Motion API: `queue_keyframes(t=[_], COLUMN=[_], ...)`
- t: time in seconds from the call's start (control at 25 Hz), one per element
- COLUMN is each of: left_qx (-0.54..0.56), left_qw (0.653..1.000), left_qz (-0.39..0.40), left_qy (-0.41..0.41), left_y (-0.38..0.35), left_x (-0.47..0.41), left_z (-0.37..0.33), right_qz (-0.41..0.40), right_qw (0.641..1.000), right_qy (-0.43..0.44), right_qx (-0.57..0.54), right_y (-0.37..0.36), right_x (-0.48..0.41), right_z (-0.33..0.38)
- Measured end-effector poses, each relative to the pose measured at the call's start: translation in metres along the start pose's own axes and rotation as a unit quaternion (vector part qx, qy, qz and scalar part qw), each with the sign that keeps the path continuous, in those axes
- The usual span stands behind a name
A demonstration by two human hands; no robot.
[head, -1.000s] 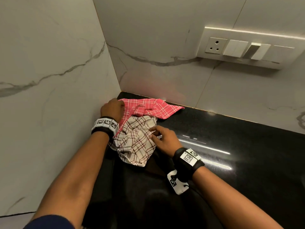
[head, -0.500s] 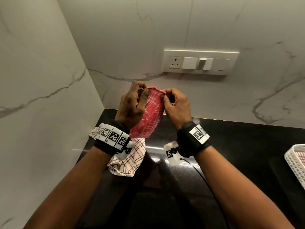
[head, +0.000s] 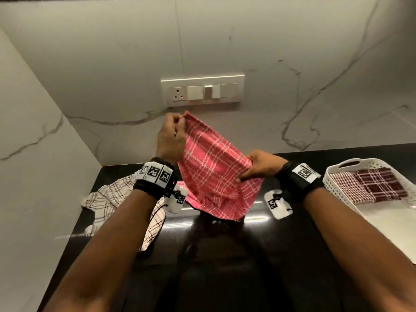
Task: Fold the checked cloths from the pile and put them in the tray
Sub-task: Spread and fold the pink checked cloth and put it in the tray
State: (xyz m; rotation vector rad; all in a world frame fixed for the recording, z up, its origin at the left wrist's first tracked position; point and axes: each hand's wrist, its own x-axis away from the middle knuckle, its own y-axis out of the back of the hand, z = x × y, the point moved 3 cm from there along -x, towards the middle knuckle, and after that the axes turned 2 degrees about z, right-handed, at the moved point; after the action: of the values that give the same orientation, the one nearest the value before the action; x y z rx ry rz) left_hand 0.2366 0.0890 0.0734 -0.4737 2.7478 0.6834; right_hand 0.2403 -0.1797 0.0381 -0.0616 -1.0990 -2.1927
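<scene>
A pink checked cloth (head: pixel 213 172) hangs spread in the air above the black counter. My left hand (head: pixel 172 137) pinches its top corner, held high near the wall. My right hand (head: pixel 261 164) grips its right edge, lower down. A white checked cloth (head: pixel 108 199) lies crumpled on the counter at the left, partly hidden by my left forearm. The white perforated tray (head: pixel 337 170) stands at the right and holds two folded dark red checked cloths (head: pixel 369 184).
The black counter (head: pixel 225 255) runs into a corner of marble walls at the left and back. A switch and socket panel (head: pixel 202 90) sits on the back wall above the cloth.
The pink cloth was bunched between both hands; now it is opened out. My right hand has moved down and to the right along its edge. The view has shifted right and shows the tray.
</scene>
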Motion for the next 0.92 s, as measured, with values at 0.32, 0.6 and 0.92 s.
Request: queue_keyframes(t=[0.32, 0.6, 0.92], left_qx=[-0.012, 0.039, -0.162], left_qw=[0.976, 0.998, 0.917], left_qz=[-0.161, -0.029, 0.327], left_qy=[0.146, 0.031, 0.160], left_y=[-0.005, -0.015, -0.040], left_x=[-0.033, 0.059, 0.248], left_z=[0.004, 0.026, 0.137], right_qz=[-0.488, -0.389, 0.056], right_qw=[0.873, 0.899, 0.997], right_qy=[-0.005, 0.170, -0.036], right_qx=[0.022, 0.108, 0.028], right_y=[0.112, 0.063, -0.115], right_x=[0.037, 0.118, 0.154], right_z=[-0.044, -0.081, -0.185])
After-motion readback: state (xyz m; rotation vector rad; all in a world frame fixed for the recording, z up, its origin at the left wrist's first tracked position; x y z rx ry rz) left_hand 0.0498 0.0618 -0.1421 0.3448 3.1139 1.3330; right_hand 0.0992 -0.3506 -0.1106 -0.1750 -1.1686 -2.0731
